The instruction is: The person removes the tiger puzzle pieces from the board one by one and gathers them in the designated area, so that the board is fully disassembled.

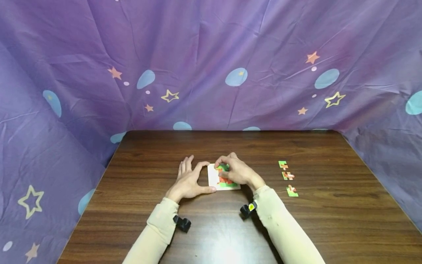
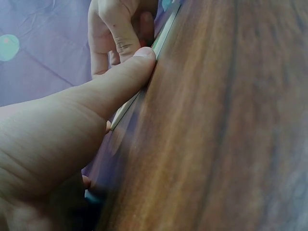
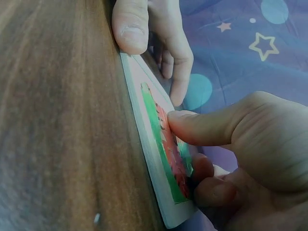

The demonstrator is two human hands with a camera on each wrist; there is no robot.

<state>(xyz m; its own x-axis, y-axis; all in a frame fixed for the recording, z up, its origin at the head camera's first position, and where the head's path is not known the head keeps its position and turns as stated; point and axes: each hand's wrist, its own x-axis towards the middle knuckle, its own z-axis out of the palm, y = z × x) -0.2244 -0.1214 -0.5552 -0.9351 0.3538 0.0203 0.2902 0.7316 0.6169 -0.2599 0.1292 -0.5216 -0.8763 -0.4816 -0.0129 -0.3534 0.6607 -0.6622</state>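
A small white puzzle board [image 1: 212,179] lies flat on the table, filled in part with green and red picture pieces [image 3: 162,137]. Along its left side is a bare white strip. My left hand [image 1: 188,182] grips that end of the board, thumb on the near corner and index finger on the far one, other fingers spread. Over the picture, my right hand [image 1: 240,172] has thumb and index finger bent in a pinch at a puzzle piece [image 1: 220,169] near the far edge of the picture. The hand hides much of that piece and the board's right side.
Three loose puzzle pieces lie in a column to the right: a far piece [image 1: 282,165], a middle piece [image 1: 288,176] and a near piece [image 1: 292,190]. The brown wooden table [image 1: 148,154] ends at a purple patterned cloth [image 1: 211,66] behind and at the sides.
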